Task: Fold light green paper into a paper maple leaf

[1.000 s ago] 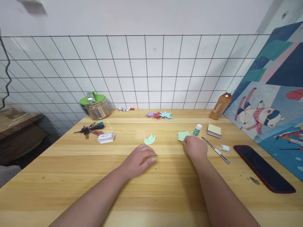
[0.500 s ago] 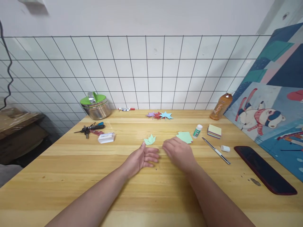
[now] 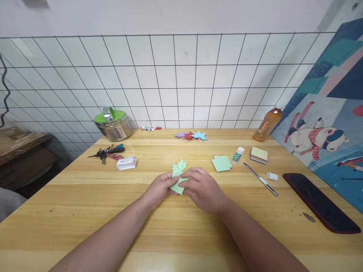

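A pale green sheet of paper [image 3: 176, 184] is held over the middle of the table. My left hand [image 3: 158, 190] pinches its left side, thumb on top and fingers underneath. On the right side, my right hand [image 3: 204, 190] has its fingers closed at the paper's edge; part of the sheet is hidden behind them. Just beyond the sheet lies a folded green paper leaf [image 3: 181, 164], its lower part covered. To the right of my right hand rest more green paper sheets [image 3: 222, 163].
Purple, red and blue paper leaves [image 3: 199, 136] lie near the tiled wall. A glue stick [image 3: 238, 155], a craft knife [image 3: 261, 179], a white cap [image 3: 272, 176], a sticky-note stack [image 3: 258, 155] and a phone-like black slab [image 3: 320, 202] are right. Keys [image 3: 106, 153], a small box [image 3: 126, 163] and a pot [image 3: 115, 126] stand left.
A green sheet is now between both hands. My right hand has moved left from beside the green sheets, and my left hand has closed from open onto the paper.
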`<move>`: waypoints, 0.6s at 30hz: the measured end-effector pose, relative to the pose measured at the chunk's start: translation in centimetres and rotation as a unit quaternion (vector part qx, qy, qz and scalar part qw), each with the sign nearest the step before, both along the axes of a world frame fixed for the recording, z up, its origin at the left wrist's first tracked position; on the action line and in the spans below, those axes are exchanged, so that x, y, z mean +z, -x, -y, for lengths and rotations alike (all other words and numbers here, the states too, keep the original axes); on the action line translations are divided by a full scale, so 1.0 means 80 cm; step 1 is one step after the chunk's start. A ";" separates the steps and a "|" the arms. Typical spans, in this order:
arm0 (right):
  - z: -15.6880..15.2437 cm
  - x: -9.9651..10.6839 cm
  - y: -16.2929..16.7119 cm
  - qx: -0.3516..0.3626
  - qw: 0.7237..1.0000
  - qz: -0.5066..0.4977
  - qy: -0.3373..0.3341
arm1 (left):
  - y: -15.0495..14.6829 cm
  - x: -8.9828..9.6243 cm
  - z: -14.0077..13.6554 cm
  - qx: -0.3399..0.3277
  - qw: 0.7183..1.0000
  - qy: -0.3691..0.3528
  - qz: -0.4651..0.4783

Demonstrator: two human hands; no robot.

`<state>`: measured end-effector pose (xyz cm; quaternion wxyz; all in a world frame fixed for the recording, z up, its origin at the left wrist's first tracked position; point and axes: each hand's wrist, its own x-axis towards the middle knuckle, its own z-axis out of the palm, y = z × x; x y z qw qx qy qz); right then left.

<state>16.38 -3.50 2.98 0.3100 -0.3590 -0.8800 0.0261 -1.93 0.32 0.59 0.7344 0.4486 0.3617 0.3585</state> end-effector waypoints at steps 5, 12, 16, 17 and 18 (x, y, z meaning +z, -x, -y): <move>-0.010 -0.012 -0.006 -0.014 0.995 -0.090 0.044 | 0.001 -0.001 -0.002 -0.061 0.995 -0.059 -0.058; -0.015 -0.032 0.007 -0.077 0.943 -0.224 0.235 | -0.005 -0.007 0.003 -0.061 0.972 -0.185 -0.129; -0.018 -0.037 0.008 -0.140 0.916 -0.267 0.267 | -0.005 -0.007 0.004 -0.070 0.975 -0.184 -0.102; -0.019 -0.037 0.008 -0.151 0.913 -0.274 0.262 | -0.005 -0.007 0.004 -0.074 0.974 -0.189 -0.102; -0.019 -0.036 0.008 -0.159 0.911 -0.279 0.258 | -0.006 -0.007 0.004 -0.078 0.972 -0.195 -0.107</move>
